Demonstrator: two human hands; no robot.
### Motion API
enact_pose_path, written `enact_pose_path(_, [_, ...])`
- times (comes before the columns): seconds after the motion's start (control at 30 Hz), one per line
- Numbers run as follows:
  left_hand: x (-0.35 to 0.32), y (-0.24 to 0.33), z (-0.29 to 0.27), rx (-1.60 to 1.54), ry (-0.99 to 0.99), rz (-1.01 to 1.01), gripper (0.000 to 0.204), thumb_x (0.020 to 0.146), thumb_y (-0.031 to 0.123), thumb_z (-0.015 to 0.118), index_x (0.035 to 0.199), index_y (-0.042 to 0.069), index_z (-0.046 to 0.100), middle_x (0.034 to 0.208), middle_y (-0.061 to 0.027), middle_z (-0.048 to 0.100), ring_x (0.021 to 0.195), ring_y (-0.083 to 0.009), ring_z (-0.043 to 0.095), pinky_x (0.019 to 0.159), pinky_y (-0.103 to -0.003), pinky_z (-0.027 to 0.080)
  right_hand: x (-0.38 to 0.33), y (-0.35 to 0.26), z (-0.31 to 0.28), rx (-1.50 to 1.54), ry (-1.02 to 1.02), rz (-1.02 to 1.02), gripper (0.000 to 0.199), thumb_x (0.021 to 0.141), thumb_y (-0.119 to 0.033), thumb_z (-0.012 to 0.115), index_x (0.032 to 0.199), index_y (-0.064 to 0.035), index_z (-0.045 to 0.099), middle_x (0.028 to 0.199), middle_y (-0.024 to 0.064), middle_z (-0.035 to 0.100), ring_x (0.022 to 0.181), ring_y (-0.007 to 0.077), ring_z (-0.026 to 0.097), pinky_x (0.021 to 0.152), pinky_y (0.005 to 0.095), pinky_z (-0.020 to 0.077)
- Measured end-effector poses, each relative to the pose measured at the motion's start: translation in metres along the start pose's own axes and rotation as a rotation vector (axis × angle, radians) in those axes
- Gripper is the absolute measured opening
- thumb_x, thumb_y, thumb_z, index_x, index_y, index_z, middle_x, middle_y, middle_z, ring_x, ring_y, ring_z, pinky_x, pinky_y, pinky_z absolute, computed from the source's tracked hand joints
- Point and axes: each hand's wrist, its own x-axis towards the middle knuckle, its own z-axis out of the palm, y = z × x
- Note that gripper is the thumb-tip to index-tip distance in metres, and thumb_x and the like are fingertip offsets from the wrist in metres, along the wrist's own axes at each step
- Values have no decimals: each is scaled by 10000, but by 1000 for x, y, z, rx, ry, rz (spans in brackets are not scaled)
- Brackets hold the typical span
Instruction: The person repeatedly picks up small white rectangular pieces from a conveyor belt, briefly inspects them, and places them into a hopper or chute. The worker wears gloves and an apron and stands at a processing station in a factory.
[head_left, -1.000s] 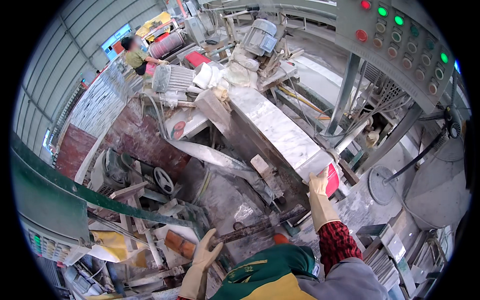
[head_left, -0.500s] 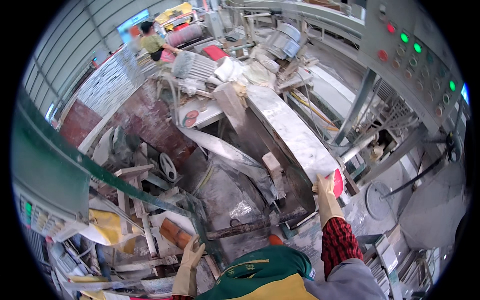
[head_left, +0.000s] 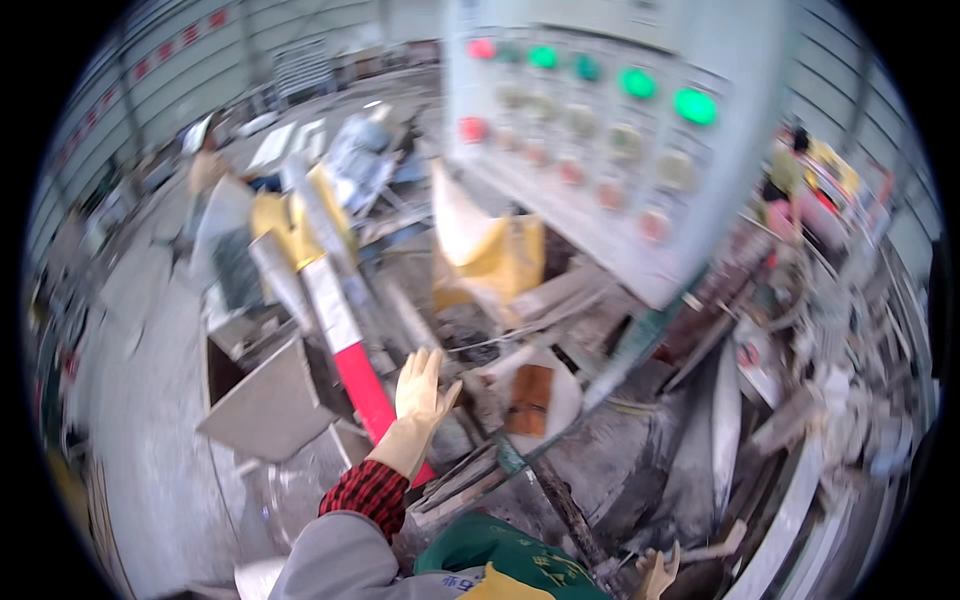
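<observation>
My left hand, in a cream rubber glove, is held out with its fingers stretched and holds nothing. Just under it, in the picture, runs a long bar painted red and white. To its right a reddish-brown block lies on a pale rounded surface. At the lower right edge my right hand, gloved the same way, shows in part, with fingers apart and nothing visible in them. The slab seen earlier lies at the far right, blurred.
A grey control panel with lit green and red buttons hangs ahead. Yellow sacks and a grey open box stand beyond my left hand. A green frame bar crosses at right. Two people are farther off, one on each side.
My view has swung left, bringing the button panel to the middle. The left hand has reached forward; the right hand has come off the pale slab and its pinkish-red round piece.
</observation>
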Motion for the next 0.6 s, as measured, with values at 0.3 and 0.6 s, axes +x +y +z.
enact_pose_path(0.3, [25,-101,-49,368,-5,-556,852,757,502,694,1422,112,331,1373,-160,385,1315,-340,328,1079,-428,276,11,-73,79,-54,-214,33,536,932,-107,584,1429,-185,397,982,128,684,700,176,645,542,263,518])
enact_pose_path(0.6, [51,-120,-38,404,-38,-625,767,807,506,638,1404,116,355,1420,-186,354,1332,-355,296,1101,-453,228,14,-48,116,-242,-568,6,529,932,-100,562,1430,-126,383,965,156,683,703,190,659,603,294,547])
